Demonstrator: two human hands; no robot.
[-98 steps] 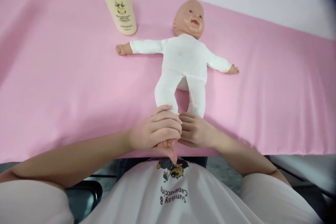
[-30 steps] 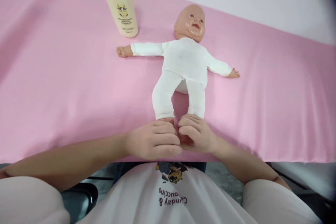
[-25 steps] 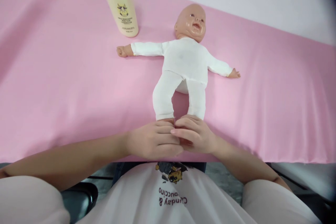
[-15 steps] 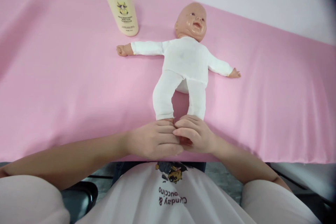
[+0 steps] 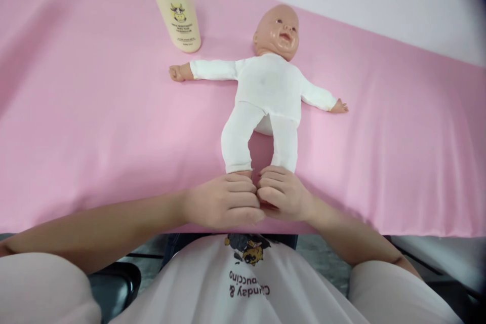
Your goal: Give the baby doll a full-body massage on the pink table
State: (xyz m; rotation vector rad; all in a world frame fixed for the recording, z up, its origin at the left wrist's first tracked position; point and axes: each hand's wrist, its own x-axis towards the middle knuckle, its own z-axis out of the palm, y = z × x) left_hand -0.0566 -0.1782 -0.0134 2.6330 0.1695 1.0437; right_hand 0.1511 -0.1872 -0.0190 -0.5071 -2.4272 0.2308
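A baby doll (image 5: 268, 93) in a white bodysuit lies on its back on the pink sheet (image 5: 94, 121), arms spread, head toward the far side. My left hand (image 5: 222, 201) is curled over the doll's foot at the end of the left-hand leg. Beside it, my right hand (image 5: 283, 193) is curled over the other foot. The two hands touch each other at the fingertips. Both feet are hidden under my fingers.
A cream lotion bottle (image 5: 175, 5) with a cow logo stands on the sheet, behind and left of the doll's outstretched arm. The near table edge runs just below my hands. A dark stool (image 5: 117, 283) shows at the lower left.
My hands have stayed on the doll's feet. The right fingers shifted slightly over the foot, and the left hand, earlier reaching higher on the leg, now sits lower at the foot.
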